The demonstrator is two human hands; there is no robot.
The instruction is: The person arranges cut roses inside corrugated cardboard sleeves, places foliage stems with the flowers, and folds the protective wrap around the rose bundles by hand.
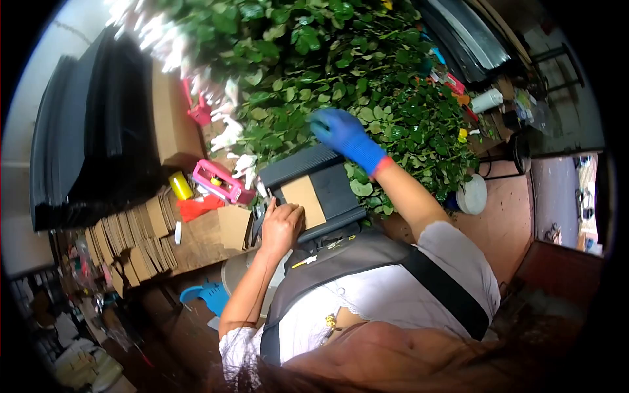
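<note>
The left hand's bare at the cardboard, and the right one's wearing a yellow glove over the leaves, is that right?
Not quite: the glove on the right hand is blue, as the head view shows. The left hand is bare at the cardboard, and the right is over the leaves.

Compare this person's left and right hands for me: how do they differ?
The right hand wears a blue glove; the left hand is bare. The left hand is down at the edge of a brown cardboard piece, while the right hand is out by the green leaves. The right hand looks blurred, the left sharper. Both forearms are bare.
</note>
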